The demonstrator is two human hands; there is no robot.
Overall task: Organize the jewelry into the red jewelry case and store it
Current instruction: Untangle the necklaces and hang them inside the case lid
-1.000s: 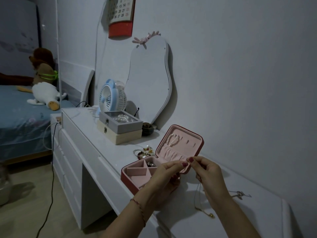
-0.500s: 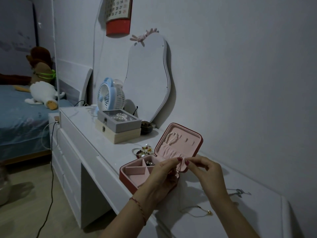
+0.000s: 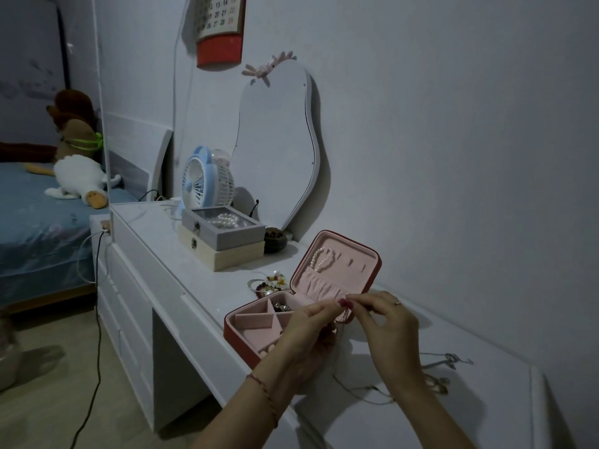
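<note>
Your left hand (image 3: 308, 328) and right hand (image 3: 385, 322) pinch a thin necklace chain (image 3: 359, 388) with fingers together over the open red jewelry case (image 3: 246, 343), which sits near the desk (image 3: 181, 254) front edge; bare desktop lies right.

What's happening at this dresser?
A person is sorting jewelry into an open red jewelry case on a white dresser. The left hand and right hand pinch a thin necklace chain in front of the lid, its end trailing on the dresser. A pearl bracelet already hangs inside the lid.
</note>
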